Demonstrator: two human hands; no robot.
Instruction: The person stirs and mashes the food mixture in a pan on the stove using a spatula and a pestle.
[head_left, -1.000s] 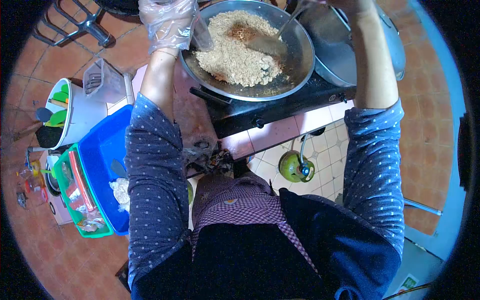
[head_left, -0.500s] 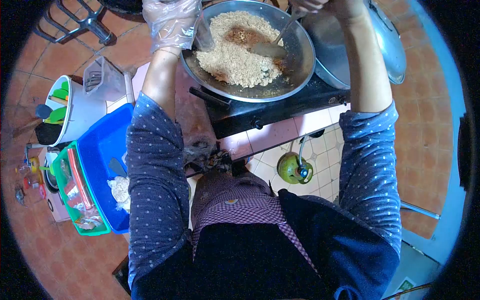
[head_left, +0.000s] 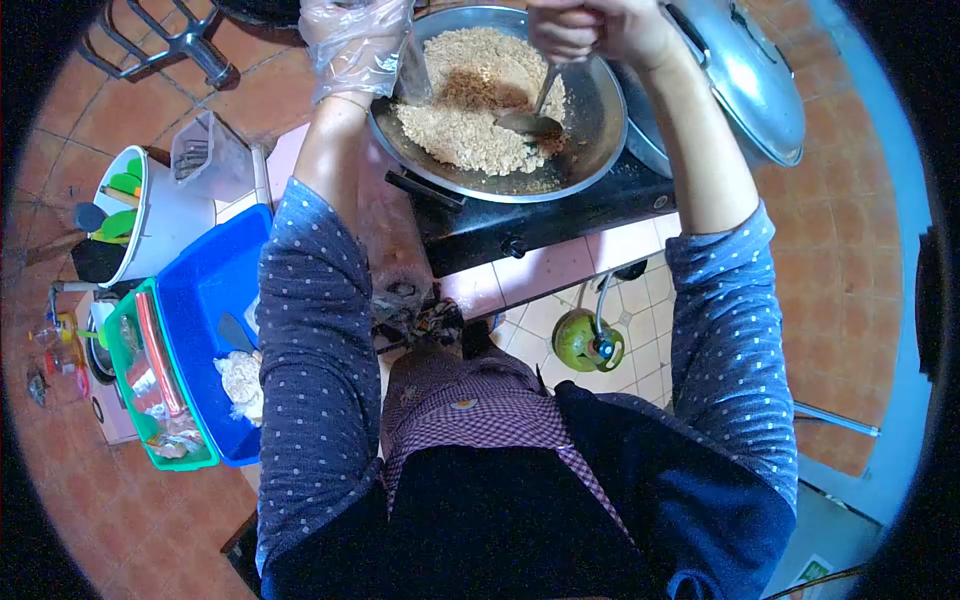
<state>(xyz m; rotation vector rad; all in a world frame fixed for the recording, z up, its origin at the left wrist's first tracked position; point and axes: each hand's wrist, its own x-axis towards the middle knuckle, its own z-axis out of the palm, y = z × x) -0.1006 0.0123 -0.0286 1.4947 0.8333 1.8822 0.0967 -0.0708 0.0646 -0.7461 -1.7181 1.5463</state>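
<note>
A wide metal wok [head_left: 480,196] holds a pale, crumbly mixture [head_left: 480,55] with a patch of brown powder [head_left: 475,90] on it. My right hand [head_left: 600,28], bare, is closed around the handle of a metal spoon [head_left: 530,124] above the wok's far right side. The spoon's bowl rests in the mixture near the brown crumbs. At the left rim is my left hand [head_left: 355,45] in a clear plastic glove; its fingers are partly cut off by the frame and blurred by the film. Something translucent [head_left: 413,72] hangs beside it inside the rim, perhaps loose plastic.
The wok sits on a black stove [head_left: 465,240]. To its right leans a large metal lid [head_left: 755,90]. On the left stand a white bucket [head_left: 170,220] of utensils, a blue tray [head_left: 190,300] and a green basket [head_left: 213,455]. Below is a green gas cylinder [head_left: 575,340].
My right hand has come down and left, farther into view, and the spoon's bowl has shifted slightly toward me. The brown patch looks larger. My left hand has moved slightly right.
</note>
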